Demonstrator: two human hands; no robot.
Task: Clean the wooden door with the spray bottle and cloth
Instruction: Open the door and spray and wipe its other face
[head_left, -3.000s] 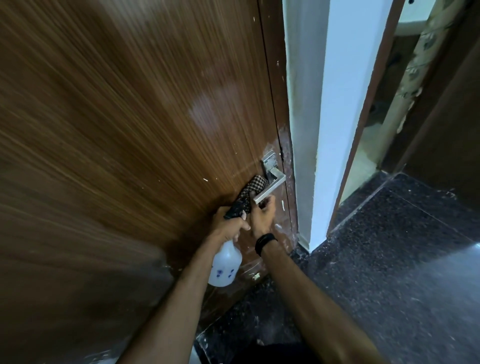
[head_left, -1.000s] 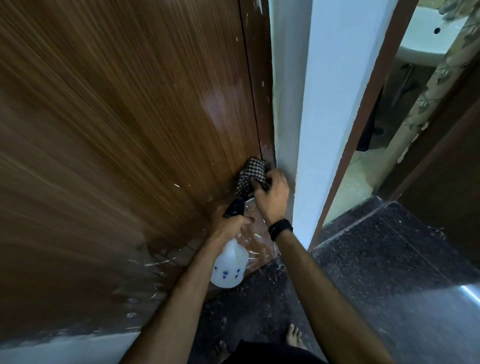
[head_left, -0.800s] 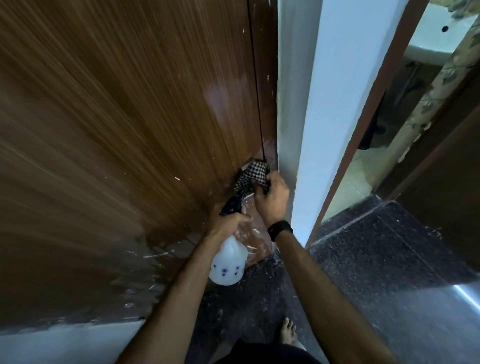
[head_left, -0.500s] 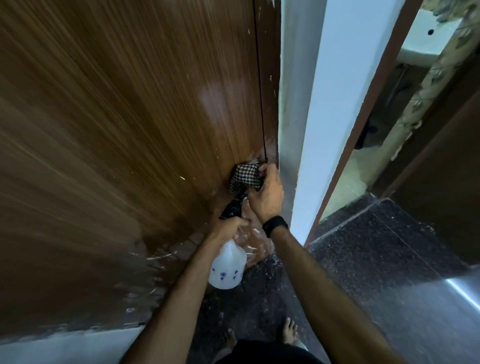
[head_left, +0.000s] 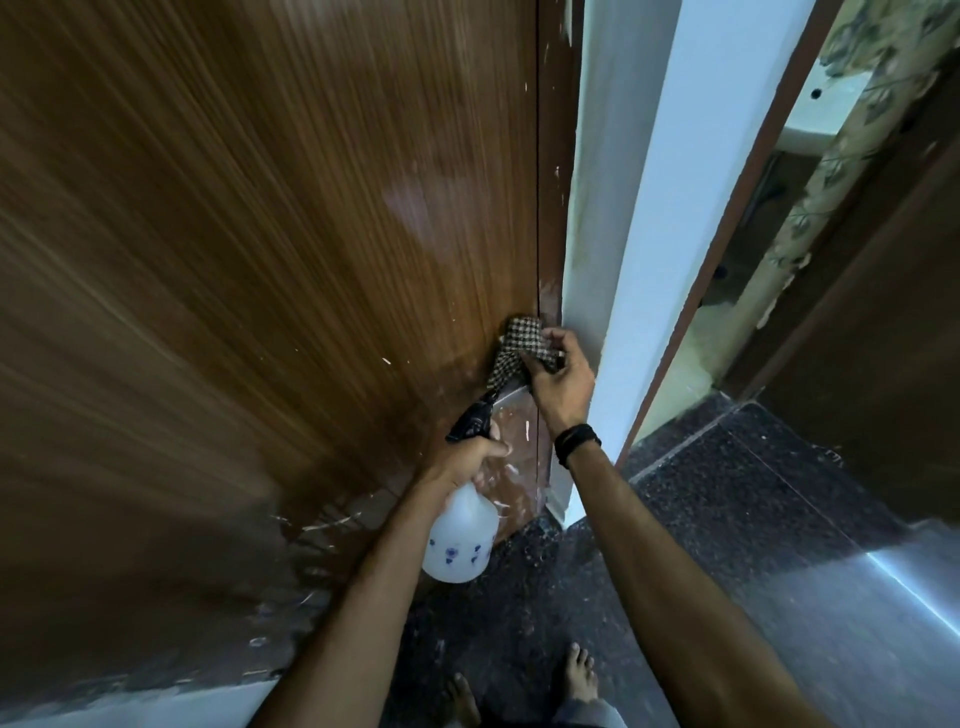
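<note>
Since a moment ago, the right hand (head_left: 563, 382) has carried the checkered cloth (head_left: 519, 353) rightward onto the wooden door (head_left: 260, 260) edge — bunched for pressure. Left hand (head_left: 467, 460) grips the spray bottle (head_left: 460, 540), nozzle aimed doorward — ready to re-wet.

Brown door (head_left: 260, 234), checked cloth (head_left: 519, 345), white bottle (head_left: 460, 540)

The cloth (head_left: 519, 353) and right hand (head_left: 563, 382) hide the door handle; the wooden door (head_left: 260, 260) looks blurred at left.
</note>
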